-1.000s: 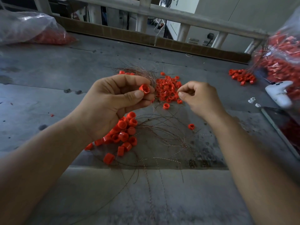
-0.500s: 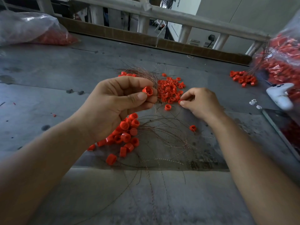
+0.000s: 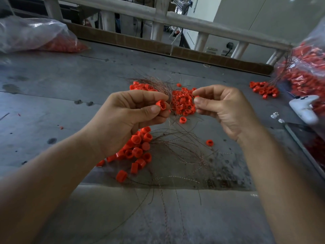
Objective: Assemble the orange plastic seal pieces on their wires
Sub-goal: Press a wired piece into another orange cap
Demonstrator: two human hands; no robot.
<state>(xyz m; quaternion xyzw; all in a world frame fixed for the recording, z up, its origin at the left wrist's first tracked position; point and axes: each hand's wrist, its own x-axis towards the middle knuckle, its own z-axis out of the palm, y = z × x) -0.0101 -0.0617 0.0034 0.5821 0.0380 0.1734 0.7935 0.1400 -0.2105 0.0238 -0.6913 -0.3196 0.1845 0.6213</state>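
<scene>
Here, stained table [image 3: 52, 103]; seal pieces [image 3: 182, 103]; railing [image 3: 193, 22].

Work surface: grey table [image 3: 52, 103], stained and scuffed, dark patches near the front edge. Far edge: brown cardboard strip [image 3: 140, 44], pale wooden railing [image 3: 193, 22] behind it. Wall socket [image 3: 230, 44] with a plug in it, seen through the rails. Right side: white controller [image 3: 304, 107]; two small white bits [image 3: 275, 115] just beside it; dark flat screen [image 3: 306, 138] lying nearer, partly cut off.
</scene>
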